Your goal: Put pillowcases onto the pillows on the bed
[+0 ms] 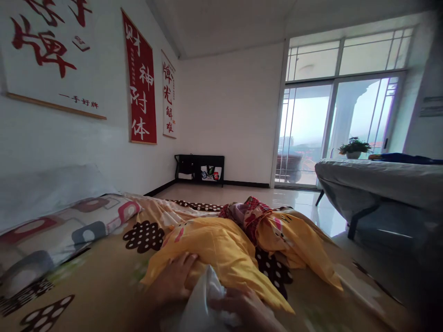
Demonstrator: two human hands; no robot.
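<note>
Bed: The wide tan bed with brown dotted shapes (100, 286) holds all the soft things, maybe because it gives them room to lie flat.
Yellow cloth: The big, soft yellow cloth with a pink mark (218, 235) lies on the bed in front of the person, right by both hands.
Left hand: The left hand (175, 279) rests on the near side of the yellow cloth, perhaps so it does not slide. I cannot tell if its grip pinches any cloth.
Right hand: The right hand (245, 306) has its grip closed on the soft white cloth piece, with fingers bent into it.
White piece: The soft white cloth piece with a pointed top (199, 302) sits between the hands, its tip up against the yellow cloth, likely propped up by the hold.
Far side: A second yellow cloth (297, 240) lies to the right, touching a bunched red checked cloth (254, 207).
Left side: A white pillow with red and grey shapes (69, 226) lies near the wall (228, 101).
</note>
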